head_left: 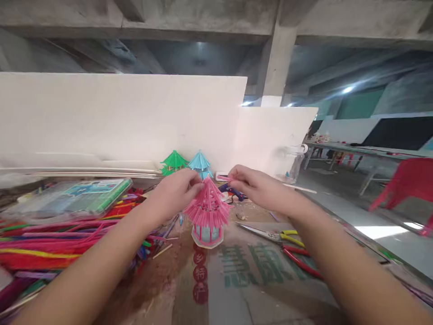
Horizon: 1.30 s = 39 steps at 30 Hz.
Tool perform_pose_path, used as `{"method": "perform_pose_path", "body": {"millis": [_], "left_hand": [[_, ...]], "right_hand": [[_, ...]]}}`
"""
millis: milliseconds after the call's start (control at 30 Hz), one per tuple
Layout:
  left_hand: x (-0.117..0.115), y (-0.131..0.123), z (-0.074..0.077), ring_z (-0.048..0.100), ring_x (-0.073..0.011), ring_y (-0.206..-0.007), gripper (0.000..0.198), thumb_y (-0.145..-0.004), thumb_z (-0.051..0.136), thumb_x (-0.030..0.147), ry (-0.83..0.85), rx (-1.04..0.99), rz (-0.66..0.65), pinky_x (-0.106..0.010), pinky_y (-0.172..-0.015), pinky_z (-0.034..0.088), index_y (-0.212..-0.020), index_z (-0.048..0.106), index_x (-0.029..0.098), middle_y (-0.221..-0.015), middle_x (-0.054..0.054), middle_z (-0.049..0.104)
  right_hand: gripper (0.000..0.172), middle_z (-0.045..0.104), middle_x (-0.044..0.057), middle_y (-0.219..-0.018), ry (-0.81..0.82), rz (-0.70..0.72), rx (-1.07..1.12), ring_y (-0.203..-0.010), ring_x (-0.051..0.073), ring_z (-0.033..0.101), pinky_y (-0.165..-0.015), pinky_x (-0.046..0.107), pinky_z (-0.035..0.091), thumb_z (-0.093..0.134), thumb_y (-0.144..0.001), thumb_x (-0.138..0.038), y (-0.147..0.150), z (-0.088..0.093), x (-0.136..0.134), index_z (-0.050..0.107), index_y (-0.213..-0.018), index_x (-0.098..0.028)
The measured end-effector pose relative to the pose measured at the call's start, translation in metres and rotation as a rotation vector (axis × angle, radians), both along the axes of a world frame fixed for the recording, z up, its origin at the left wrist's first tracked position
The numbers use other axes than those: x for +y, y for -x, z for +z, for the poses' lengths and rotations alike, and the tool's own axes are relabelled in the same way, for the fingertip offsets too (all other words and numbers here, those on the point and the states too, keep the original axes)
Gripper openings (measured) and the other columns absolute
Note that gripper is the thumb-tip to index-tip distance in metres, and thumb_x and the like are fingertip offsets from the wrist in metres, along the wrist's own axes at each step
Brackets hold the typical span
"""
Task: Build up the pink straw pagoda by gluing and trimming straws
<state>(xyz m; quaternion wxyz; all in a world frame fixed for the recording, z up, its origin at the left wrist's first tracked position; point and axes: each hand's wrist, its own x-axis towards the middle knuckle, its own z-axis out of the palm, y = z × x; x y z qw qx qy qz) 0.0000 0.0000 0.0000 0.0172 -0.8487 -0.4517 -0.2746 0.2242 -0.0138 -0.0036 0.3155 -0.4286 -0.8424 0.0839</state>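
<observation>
A pink model pavilion (207,212) with a tiered roof of fuzzy pipe-cleaner strips stands upright on a small octagonal base. My left hand (179,192) is closed at the left of its peak, thumb and fingers pinching at the roof tip. To the right of the peak, my right hand (252,185) pinches a short pink pipe-cleaner piece (223,178), which points left toward the roof. Behind the hands stand a green model roof (173,161) and a light blue model (200,163). A dark blue glue gun (233,192) lies partly hidden beside my right hand.
Scissors (287,243) with red and yellow handles lie at the right. Many coloured pipe cleaners (50,243) and a clear plastic box (74,198) cover the left side. A clear jar (294,164) stands at the back right, by a white board (118,117). A red chair (406,185) stands beyond.
</observation>
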Motion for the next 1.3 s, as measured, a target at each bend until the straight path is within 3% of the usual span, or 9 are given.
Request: {"method": "perform_pose_path", "body": {"millis": [100,200,367,533,733,967,1167,1300], "left_hand": [[0.011,-0.001,-0.004,0.059,-0.0232,-0.096,0.044,-0.085,0.047,0.049,0.002,-0.194,-0.044,-0.036,-0.080,0.045,-0.114,0.056,0.018,-0.113,-0.009,0.062],[0.019,-0.001,-0.009,0.057,-0.0230,-0.104,0.054,-0.083,0.049,0.052,0.087,-0.293,-0.107,-0.035,-0.086,0.045,-0.125,0.050,0.018,-0.125,-0.010,0.058],[0.023,-0.003,-0.014,0.059,-0.0198,-0.095,0.044,-0.084,0.049,0.049,0.207,-0.310,-0.221,-0.031,-0.082,0.046,-0.112,0.059,0.018,-0.113,-0.007,0.064],[0.021,-0.004,-0.013,0.057,-0.0158,-0.072,0.035,-0.082,0.051,0.045,0.242,-0.318,-0.215,-0.028,-0.065,0.044,-0.101,0.061,0.018,-0.087,-0.003,0.065],[0.019,-0.004,-0.011,0.055,-0.0152,-0.070,0.030,-0.081,0.052,0.043,0.231,-0.323,-0.203,-0.027,-0.063,0.043,-0.095,0.061,0.018,-0.085,-0.002,0.063],[0.015,-0.006,-0.011,0.056,-0.0167,-0.075,0.031,-0.082,0.050,0.045,0.222,-0.283,-0.194,-0.028,-0.065,0.043,-0.095,0.060,0.018,-0.087,-0.003,0.062],[0.013,-0.009,-0.012,0.057,-0.0177,-0.081,0.031,-0.083,0.049,0.045,0.214,-0.273,-0.224,-0.029,-0.069,0.045,-0.099,0.059,0.019,-0.091,-0.003,0.063],[0.013,-0.011,-0.014,0.058,-0.0178,-0.086,0.026,-0.083,0.050,0.041,0.143,-0.278,-0.222,-0.029,-0.075,0.045,-0.095,0.059,0.019,-0.093,-0.002,0.064]], "right_hand": [[0.025,0.048,-0.003,-0.064,0.149,-0.018,-0.179,-0.058,0.011,0.040,-0.055,0.023,0.028,0.050,-0.083,-0.038,-0.001,0.000,0.004,0.056,-0.072,-0.017],[0.029,0.043,-0.004,-0.056,0.218,-0.054,-0.277,-0.053,0.010,0.036,-0.052,0.024,0.024,0.052,-0.082,-0.041,0.003,-0.002,0.005,0.059,-0.066,-0.017],[0.019,0.039,-0.006,-0.050,0.201,-0.056,-0.262,-0.047,0.009,0.034,-0.050,0.024,0.022,0.055,-0.079,-0.034,0.014,-0.009,0.006,0.060,-0.069,-0.018],[0.020,0.037,-0.007,-0.051,0.178,0.000,-0.187,-0.048,0.009,0.033,-0.052,0.023,0.024,0.060,-0.076,-0.034,0.021,-0.018,0.009,0.055,-0.065,-0.018],[0.017,0.040,-0.006,-0.054,0.129,-0.037,-0.143,-0.050,0.009,0.035,-0.053,0.022,0.024,0.054,-0.078,-0.025,0.027,-0.022,0.012,0.052,-0.063,-0.018],[0.012,0.042,-0.005,-0.055,0.094,0.013,-0.185,-0.050,0.009,0.035,-0.053,0.022,0.024,0.053,-0.077,-0.022,0.018,-0.018,0.011,0.055,-0.065,-0.017],[0.011,0.043,-0.006,-0.057,0.169,0.085,-0.201,-0.050,0.008,0.034,-0.053,0.021,0.026,0.053,-0.079,-0.023,0.009,-0.012,0.012,0.059,-0.071,-0.018],[0.012,0.046,-0.005,-0.057,0.123,-0.010,-0.225,-0.051,0.009,0.036,-0.051,0.021,0.024,0.053,-0.079,-0.022,0.014,-0.013,0.010,0.059,-0.070,-0.018]]}}
